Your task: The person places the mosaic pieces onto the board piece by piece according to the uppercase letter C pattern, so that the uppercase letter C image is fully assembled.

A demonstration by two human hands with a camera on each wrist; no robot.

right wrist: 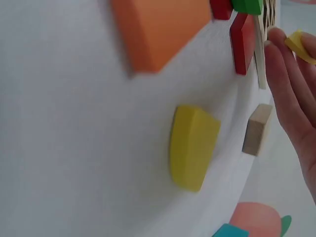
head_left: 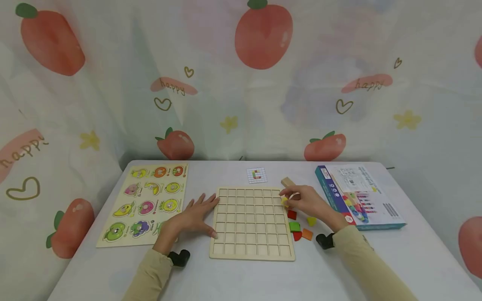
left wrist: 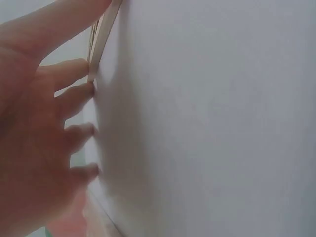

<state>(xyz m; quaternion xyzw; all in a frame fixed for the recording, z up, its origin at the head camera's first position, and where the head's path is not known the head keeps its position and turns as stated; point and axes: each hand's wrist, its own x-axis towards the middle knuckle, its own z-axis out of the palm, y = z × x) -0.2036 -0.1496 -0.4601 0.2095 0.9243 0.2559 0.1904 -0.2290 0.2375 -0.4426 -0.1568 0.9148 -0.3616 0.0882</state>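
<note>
A wooden grid board (head_left: pixel 251 223) lies flat on the white table. Along its left edge rests my left hand (head_left: pixel 193 216), fingers spread and thumb touching the rim; the left wrist view shows this hand (left wrist: pixel 29 123) with fingertips by the board's edge (left wrist: pixel 104 42). Over the board's upper right corner, my right hand (head_left: pixel 306 202) pinches a small yellow block (head_left: pixel 285 202). That block (right wrist: pixel 299 47) appears partly covered by fingers in the right wrist view. Beside the board's right edge lie a red block (head_left: pixel 291 214), a green block (head_left: pixel 295 226), a rounded red piece (head_left: pixel 297 236) and an orange block (head_left: pixel 307 234).
Another yellow block (head_left: pixel 311 221) sits right of the red one. A plain wooden block (head_left: pixel 287 182) lies behind the right hand. A small pattern card (head_left: pixel 262 178) is behind the board. A fruit puzzle board (head_left: pixel 126 200) stands left, a box (head_left: pixel 357 196) right.
</note>
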